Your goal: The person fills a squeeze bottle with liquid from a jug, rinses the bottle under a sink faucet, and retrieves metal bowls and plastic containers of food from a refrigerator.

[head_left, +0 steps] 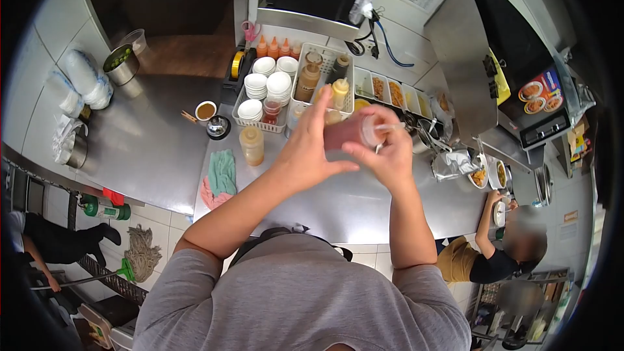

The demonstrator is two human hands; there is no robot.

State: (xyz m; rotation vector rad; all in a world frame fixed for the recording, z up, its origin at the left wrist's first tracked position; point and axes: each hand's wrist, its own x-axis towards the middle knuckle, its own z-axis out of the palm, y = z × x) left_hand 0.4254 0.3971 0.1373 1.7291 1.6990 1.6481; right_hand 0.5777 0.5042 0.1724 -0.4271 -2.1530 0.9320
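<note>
Grey shirt, short sleeves; black cloth at waist; bare forearms, bare fingers.

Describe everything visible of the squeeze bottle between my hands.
The squeeze bottle is blurred, with a dark reddish-purple body, apparently plastic. Its paler, translucent cap narrows to a nozzle. It is tipped on its side above the metal counter, nozzle toward the right. The right hand grips it near the cap, thumb on the near side. The open left hand is at its base; contact there is unclear. No label can be made out.
</note>
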